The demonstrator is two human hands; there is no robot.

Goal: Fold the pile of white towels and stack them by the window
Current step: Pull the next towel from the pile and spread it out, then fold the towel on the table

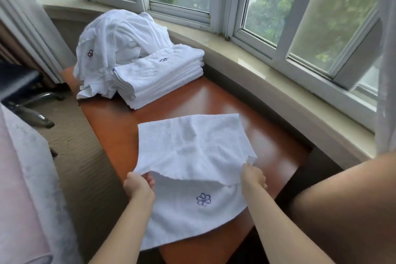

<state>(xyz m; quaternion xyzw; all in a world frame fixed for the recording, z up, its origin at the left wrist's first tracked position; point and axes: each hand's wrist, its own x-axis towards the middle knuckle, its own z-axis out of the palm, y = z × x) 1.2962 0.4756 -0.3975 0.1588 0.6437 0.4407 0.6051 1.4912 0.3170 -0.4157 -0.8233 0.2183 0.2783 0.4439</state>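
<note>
A white towel (192, 152) with a blue flower emblem lies on the near half of the brown table (267, 126), its upper layer partly folded over the lower one. My left hand (139, 184) pinches the left corner of that upper layer. My right hand (254, 176) pinches its right corner. Both corners are lifted slightly off the lower layer. A stack of folded white towels (158, 75) sits at the far end of the table near the window. Behind and left of it lies a loose pile of unfolded white towels (115, 43).
A curved stone window sill (267, 75) runs along the table's right side below the white window frames. A curtain (27, 17) hangs at the left. A black chair base (32, 103) stands on the carpet at left. A white bed cover (25, 188) fills the near left.
</note>
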